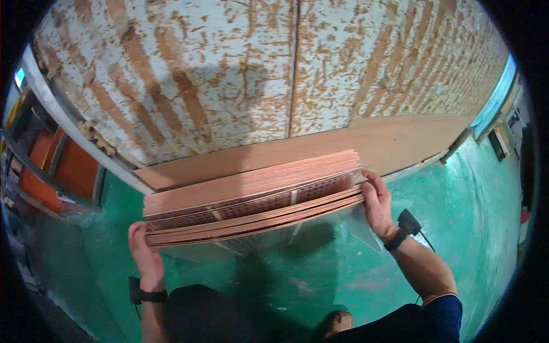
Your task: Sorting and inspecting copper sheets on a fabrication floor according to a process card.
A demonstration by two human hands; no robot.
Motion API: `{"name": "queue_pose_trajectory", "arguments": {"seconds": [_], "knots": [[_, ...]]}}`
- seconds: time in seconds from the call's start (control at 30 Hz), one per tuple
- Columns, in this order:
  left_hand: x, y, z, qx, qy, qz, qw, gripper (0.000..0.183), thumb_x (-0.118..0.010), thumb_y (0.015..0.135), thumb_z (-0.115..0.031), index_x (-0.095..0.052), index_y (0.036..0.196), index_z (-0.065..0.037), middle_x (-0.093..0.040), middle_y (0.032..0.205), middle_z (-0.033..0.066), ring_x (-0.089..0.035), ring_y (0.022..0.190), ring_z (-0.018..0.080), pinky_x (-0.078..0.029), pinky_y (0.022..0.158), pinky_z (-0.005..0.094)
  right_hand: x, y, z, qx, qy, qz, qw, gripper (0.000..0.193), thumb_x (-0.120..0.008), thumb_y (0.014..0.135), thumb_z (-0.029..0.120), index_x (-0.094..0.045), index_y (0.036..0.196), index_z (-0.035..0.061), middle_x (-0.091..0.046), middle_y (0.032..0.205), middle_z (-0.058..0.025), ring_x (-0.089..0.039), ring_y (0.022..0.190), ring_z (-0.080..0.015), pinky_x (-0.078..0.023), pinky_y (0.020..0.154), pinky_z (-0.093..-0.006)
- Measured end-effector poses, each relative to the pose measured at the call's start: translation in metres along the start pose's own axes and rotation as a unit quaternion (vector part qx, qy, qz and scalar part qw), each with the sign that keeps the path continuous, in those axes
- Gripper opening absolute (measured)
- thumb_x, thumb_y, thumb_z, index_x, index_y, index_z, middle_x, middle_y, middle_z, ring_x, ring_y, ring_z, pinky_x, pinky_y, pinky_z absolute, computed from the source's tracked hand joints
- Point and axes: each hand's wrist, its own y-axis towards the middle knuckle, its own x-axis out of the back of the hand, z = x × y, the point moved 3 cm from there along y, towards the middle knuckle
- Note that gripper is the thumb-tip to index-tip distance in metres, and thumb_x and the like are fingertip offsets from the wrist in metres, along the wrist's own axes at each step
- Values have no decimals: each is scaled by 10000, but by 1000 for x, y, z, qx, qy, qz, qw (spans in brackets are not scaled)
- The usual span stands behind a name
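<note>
A thick row of thin sheets with copper-brown edges [251, 186] stands upright on its long edges, leaning toward the wall. Several nearer sheets [257, 221] are tilted toward me, leaving a gap that shows a dark, patterned face and pale strips. At their left end, my left hand [147, 257] is closed on the edges, its thumb and fingers pinching the corner. My right hand [377, 208] grips the right end of the same sheets. A glossy, see-through-looking face [320, 228] slopes down toward the floor on my side.
A wall with flaking white paint [229, 74] rises behind, with a flat brown board [412, 140] along its foot. Green painted floor [452, 200] lies around me. An orange-and-grey rack [63, 166] stands at left. My shoe [341, 321] shows below.
</note>
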Motion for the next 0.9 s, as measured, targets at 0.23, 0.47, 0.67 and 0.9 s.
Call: {"name": "queue_pose_trajectory", "arguments": {"seconds": [0.23,0.47,0.67,0.9], "knots": [[9,-2,4,75,4,-36,996,234,-559,1060,-258,-668,1158,-75,-595,1092,17,-549,965,137,-460,894,314,-4,-2,12,26,-10,-21,999,400,-568,1013,216,-594,1340,-12,-688,1073,-113,-601,1013,-160,-496,900,-312],[-6,-2,-1,16,24,-29,999,254,-578,1035,-173,-658,1229,-32,-612,1053,17,-551,921,116,-465,858,287,3,-8,2,58,33,-32,997,209,-559,1014,172,-607,1141,13,-593,1007,-23,-518,976,-127,-455,900,-301],[-2,-4,-1,66,-59,-57,994,253,-603,984,-89,-654,1213,4,-608,1014,30,-565,917,121,-472,843,283,-5,-5,14,106,-47,-39,993,169,-528,1032,196,-544,979,36,-506,886,-17,-449,859,-127,-416,807,-294],[-3,-4,1,49,-65,-59,995,219,-597,1004,-98,-671,1180,9,-663,1066,46,-598,991,135,-494,917,294,-1,-5,8,105,-39,-41,993,159,-518,1024,163,-530,940,29,-515,861,-35,-481,851,-146,-437,811,-301]]}}
